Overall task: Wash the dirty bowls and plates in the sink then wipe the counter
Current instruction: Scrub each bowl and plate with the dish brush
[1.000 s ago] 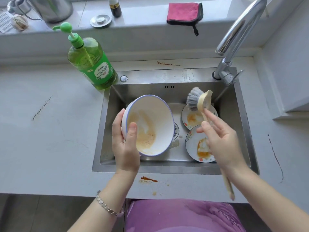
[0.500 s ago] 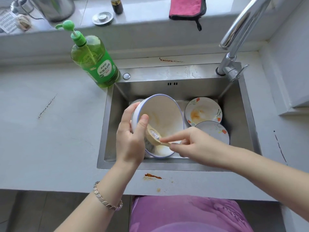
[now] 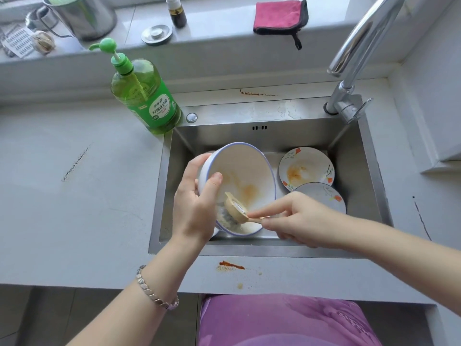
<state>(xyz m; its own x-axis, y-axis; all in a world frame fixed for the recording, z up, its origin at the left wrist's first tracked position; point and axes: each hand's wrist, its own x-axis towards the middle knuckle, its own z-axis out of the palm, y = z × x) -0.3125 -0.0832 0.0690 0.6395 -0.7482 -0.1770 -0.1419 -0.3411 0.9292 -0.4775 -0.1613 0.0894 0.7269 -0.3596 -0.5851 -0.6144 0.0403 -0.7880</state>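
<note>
**A:** Head view. Any writing?

**B:** The soap (image 3: pixel 147 96) has a green label with a white oval of Chinese characters, which look like 柠檬洗洁精. The smaller print is too fine to read. The brush (image 3: pixel 235 208) has a small sticker on its wooden head, also unreadable.

**A:** And the fingers?

**B:** The left hand (image 3: pixel 197 208) grips the bowl (image 3: pixel 247 171). Its thumb (image 3: pixel 213 183) is hooked over the rim onto the inside, and the other fingers are curled behind the outer wall. The right hand (image 3: pixel 299 221) pinches the brush handle, with the forefinger (image 3: pixel 269 211) laid straight along it and the rest tucked under. The bristles press into the bowl's lower inside, beside an orange-brown smear.

**A:** Where does the bowl sit?

**B:** It is tilted, its mouth toward the camera, over the left half of the sink (image 3: pixel 249 250). Its low edge is close to the front wall.

**A:** And the room around it?

**B:** There are 2 plates in the right half. The far plate (image 3: pixel 306 168) is stained, and the near plate (image 3: pixel 321 196) overlaps it, partly behind the right hand. The soap stands at the back-left corner and the tap (image 3: pixel 349 58) at the back-right. The counter (image 3: pixel 74 208) lies open on the left. A red stain (image 3: pixel 230 265) sits on the front strip, just beyond the sink edge.
</note>
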